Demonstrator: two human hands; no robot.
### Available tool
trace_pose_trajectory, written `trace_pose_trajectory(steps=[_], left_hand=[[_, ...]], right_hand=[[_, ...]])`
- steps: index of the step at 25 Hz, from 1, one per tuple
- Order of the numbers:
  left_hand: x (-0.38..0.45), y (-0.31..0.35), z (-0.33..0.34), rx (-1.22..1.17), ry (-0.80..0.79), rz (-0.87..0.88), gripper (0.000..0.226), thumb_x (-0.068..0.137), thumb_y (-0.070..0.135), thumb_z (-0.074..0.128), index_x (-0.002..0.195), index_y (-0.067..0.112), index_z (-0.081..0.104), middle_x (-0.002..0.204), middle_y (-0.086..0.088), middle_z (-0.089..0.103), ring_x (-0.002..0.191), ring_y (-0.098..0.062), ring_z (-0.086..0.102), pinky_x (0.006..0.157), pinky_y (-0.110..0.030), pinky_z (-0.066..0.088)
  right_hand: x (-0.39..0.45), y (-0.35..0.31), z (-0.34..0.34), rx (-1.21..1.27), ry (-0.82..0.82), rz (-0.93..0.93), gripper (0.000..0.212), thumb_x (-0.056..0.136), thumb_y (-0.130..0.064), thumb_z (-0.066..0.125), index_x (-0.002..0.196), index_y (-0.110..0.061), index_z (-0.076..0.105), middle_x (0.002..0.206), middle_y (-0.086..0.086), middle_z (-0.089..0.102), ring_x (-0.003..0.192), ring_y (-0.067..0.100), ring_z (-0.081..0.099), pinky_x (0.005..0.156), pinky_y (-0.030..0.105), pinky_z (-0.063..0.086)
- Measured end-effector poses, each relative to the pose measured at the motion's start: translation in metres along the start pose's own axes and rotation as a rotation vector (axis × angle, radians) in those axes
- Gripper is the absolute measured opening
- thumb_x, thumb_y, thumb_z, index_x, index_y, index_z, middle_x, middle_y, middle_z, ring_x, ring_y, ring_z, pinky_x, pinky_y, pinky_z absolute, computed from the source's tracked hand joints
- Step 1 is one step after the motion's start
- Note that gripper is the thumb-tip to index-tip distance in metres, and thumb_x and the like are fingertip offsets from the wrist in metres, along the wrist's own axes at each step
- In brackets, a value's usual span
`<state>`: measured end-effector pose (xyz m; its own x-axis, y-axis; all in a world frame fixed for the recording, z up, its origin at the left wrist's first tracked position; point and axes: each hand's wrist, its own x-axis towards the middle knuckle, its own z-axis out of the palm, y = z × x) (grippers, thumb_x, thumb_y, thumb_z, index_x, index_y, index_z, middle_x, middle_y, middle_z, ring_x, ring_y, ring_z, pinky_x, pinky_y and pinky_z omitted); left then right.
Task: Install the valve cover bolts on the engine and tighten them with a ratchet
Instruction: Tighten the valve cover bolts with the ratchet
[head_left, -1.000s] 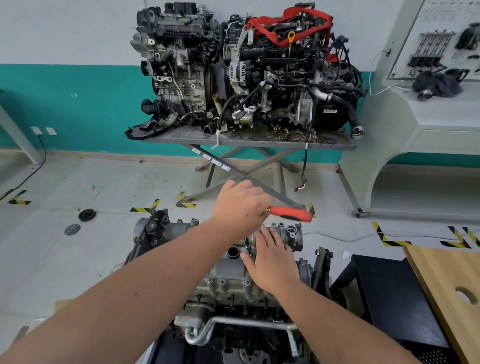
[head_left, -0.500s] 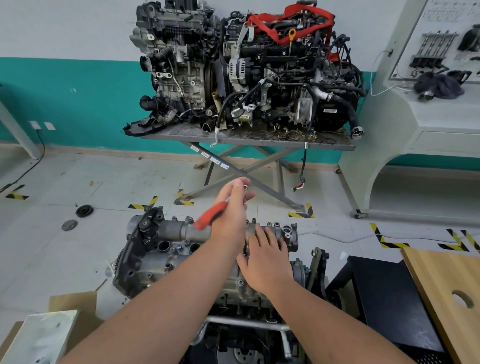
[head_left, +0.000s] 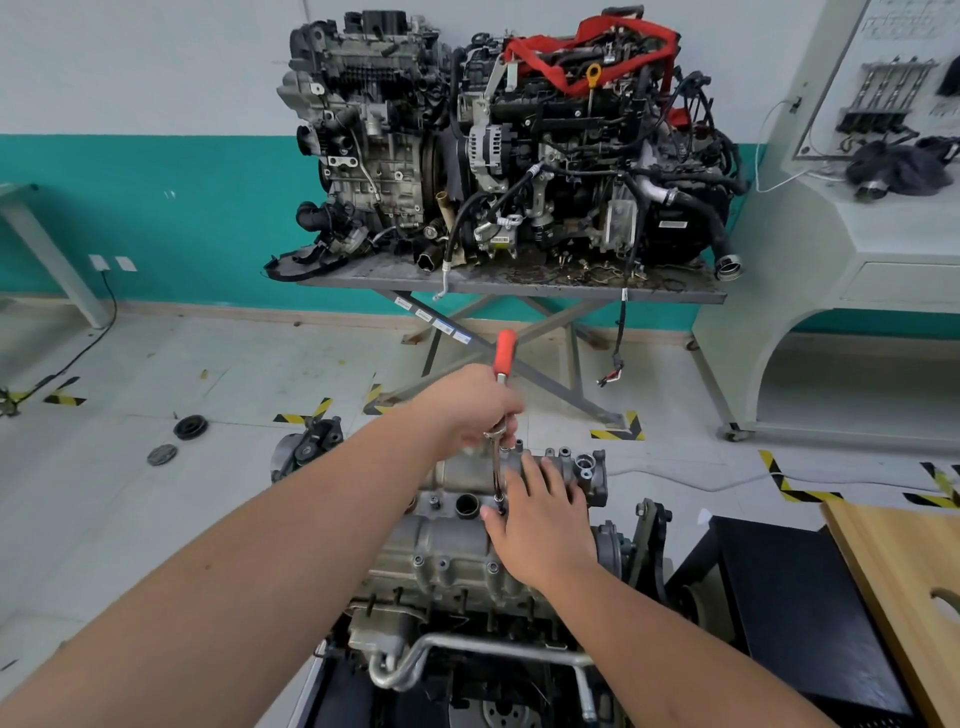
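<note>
A grey aluminium engine (head_left: 447, 551) stands right in front of me, its valve cover (head_left: 467, 473) on top. My left hand (head_left: 467, 408) grips the ratchet (head_left: 505, 351) near its head; the red handle points away from me and up. A chrome extension (head_left: 497, 475) drops from the ratchet down to a bolt (head_left: 500, 501) on the cover. My right hand (head_left: 540, 525) rests on the cover beside that bolt, fingers spread flat, with the thumb close to the extension's lower end. Other bolts (head_left: 434, 502) sit seated along the cover.
Two larger engines (head_left: 498, 140) sit on a grey scissor-lift table (head_left: 519, 286) by the teal wall. A white training bench (head_left: 841, 249) is at the right, a wooden board (head_left: 904, 587) and black cabinet (head_left: 795, 597) at lower right. Round parts (head_left: 189, 427) lie on the floor at the left.
The ratchet handle has swung round: it pointed right a second ago, then left, and now points away from me. My right hand has stayed on the cover.
</note>
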<state>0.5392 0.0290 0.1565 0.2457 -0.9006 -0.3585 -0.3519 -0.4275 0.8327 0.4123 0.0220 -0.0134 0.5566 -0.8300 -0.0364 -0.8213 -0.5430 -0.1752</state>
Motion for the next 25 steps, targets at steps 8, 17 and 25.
trace_pose_trajectory(steps=[8, 17, 25], left_hand=[[0.009, 0.014, 0.009, 1.141, 0.233, 0.395, 0.031, 0.096, 0.027, 0.057, 0.071, 0.027, 0.038, 0.073, 0.005, 0.052, 0.062, -0.014, 0.051, 0.052, -0.028, 0.038], [0.019, -0.054, 0.025, 0.667, 0.835, 1.079, 0.055, 0.096, 0.051, 0.048, 0.061, 0.010, 0.057, 0.082, -0.003, 0.058, 0.082, -0.025, 0.050, 0.069, -0.035, 0.041], [0.010, -0.048, 0.064, -0.653, 0.489, 0.332, 0.036, 0.090, 0.061, 0.041, 0.105, 0.038, 0.064, 0.092, 0.011, 0.074, 0.089, -0.006, 0.070, 0.082, -0.031, 0.052]], right_hand=[[-0.001, 0.001, 0.001, -0.001, 0.016, -0.005, 0.067, 0.098, -0.062, 0.020, 0.152, -0.023, 0.027, 0.166, 0.005, 0.010, 0.153, 0.026, 0.003, 0.118, 0.056, 0.016], [-0.002, 0.000, 0.001, -0.026, 0.049, -0.005, 0.065, 0.097, -0.063, 0.020, 0.148, -0.025, 0.033, 0.162, 0.007, 0.023, 0.150, 0.029, 0.014, 0.116, 0.057, 0.021], [-0.002, 0.002, -0.003, 0.002, 0.014, -0.027, 0.061, 0.097, -0.055, 0.024, 0.143, -0.020, 0.043, 0.167, 0.006, 0.008, 0.153, 0.026, 0.002, 0.118, 0.057, 0.016]])
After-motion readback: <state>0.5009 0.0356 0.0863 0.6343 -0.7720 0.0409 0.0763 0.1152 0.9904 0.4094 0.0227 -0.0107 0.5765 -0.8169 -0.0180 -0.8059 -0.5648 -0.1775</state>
